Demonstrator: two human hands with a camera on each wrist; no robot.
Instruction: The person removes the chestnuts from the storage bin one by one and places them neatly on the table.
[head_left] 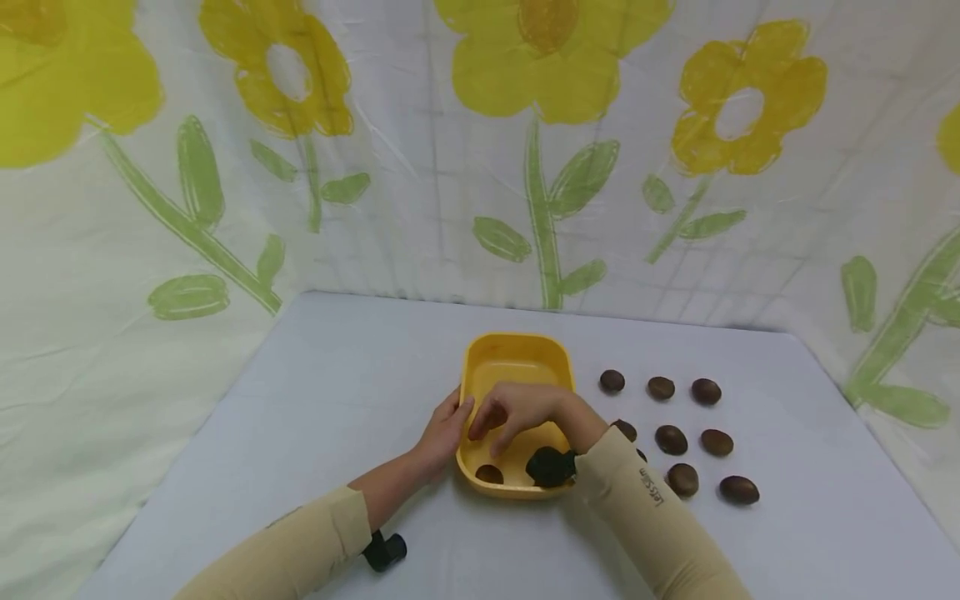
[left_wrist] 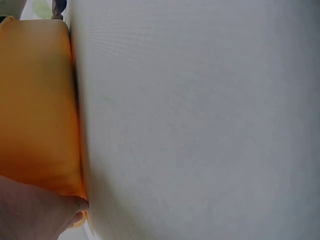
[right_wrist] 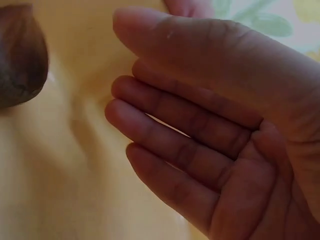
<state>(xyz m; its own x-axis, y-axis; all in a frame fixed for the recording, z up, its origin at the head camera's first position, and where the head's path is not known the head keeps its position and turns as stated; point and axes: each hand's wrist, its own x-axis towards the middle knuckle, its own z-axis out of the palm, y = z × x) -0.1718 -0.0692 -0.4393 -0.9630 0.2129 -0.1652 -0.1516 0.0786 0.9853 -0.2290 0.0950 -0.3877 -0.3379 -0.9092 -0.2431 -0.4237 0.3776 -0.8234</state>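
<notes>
A yellow plastic box [head_left: 517,342], rectangular with rounded corners, lies on the table. My left hand [head_left: 442,433] grips its left side, thumb at the rim; in the left wrist view this hand [left_wrist: 35,207] is against the box's outer wall [left_wrist: 37,100]. My right hand [head_left: 517,412] is inside the box, fingers loosely bent. The right wrist view shows its palm [right_wrist: 200,135] with nothing in it. One brown chestnut [head_left: 490,474] lies on the box floor near the front; that chestnut [right_wrist: 22,57] is apart from my fingertips.
Right of the box, several chestnuts [head_left: 671,439] lie spaced in rough rows, some partly hidden by my right sleeve [head_left: 637,500]. The white tabletop [head_left: 360,367] meets a flower-painted cloth [head_left: 405,167] at the back. Black wrist devices [head_left: 551,467] are on both wrists.
</notes>
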